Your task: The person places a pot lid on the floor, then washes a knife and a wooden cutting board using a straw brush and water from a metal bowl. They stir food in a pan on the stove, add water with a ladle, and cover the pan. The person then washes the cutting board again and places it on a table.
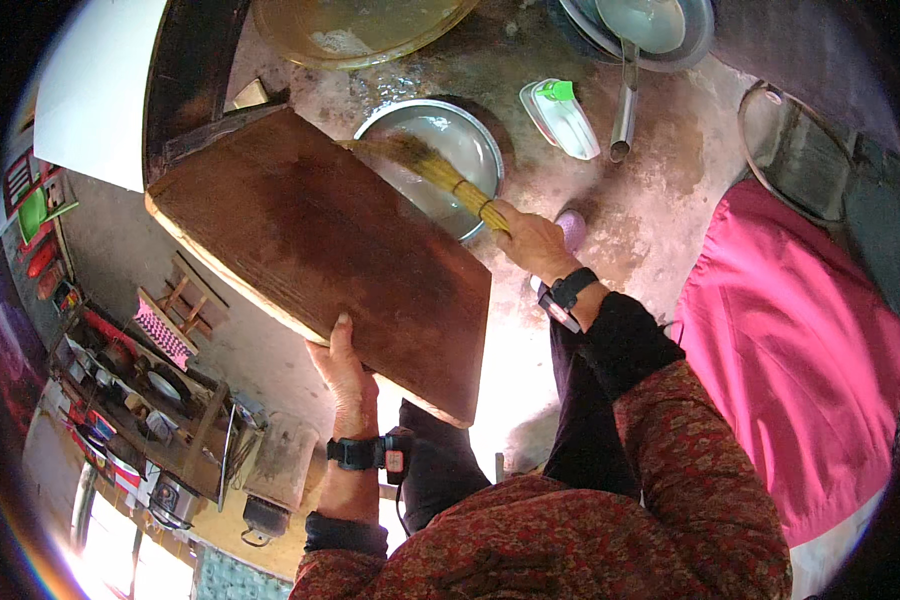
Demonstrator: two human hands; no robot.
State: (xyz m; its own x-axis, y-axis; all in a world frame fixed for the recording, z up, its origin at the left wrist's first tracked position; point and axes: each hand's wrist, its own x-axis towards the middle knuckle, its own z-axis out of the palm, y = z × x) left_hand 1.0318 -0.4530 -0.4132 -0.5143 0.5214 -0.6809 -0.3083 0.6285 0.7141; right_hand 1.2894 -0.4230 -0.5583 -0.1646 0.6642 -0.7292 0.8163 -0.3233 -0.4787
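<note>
My left hand (346, 379) grips the near long edge of a dark wet wooden board (330, 247), its thumb on top and the other fingers beneath. The board is tilted, and its far left corner lies at a dark wooden edge. In my right hand (534, 241) is the bound end of a straw brush (450, 180). The brush's bristles reach left over a round metal basin (487, 150) holding cloudy water, close to the board's far edge. Whether the bristle tips touch the board I cannot tell. Part of the basin is hidden under the board.
Beyond the basin stand a large water-filled pan (375, 56) and a metal basin (694, 56) with a ladle (627, 105). A bottle with a green cap (570, 120) is on the floor. Pink cloth (787, 360) covers something at right; a small chair (184, 307) is at left.
</note>
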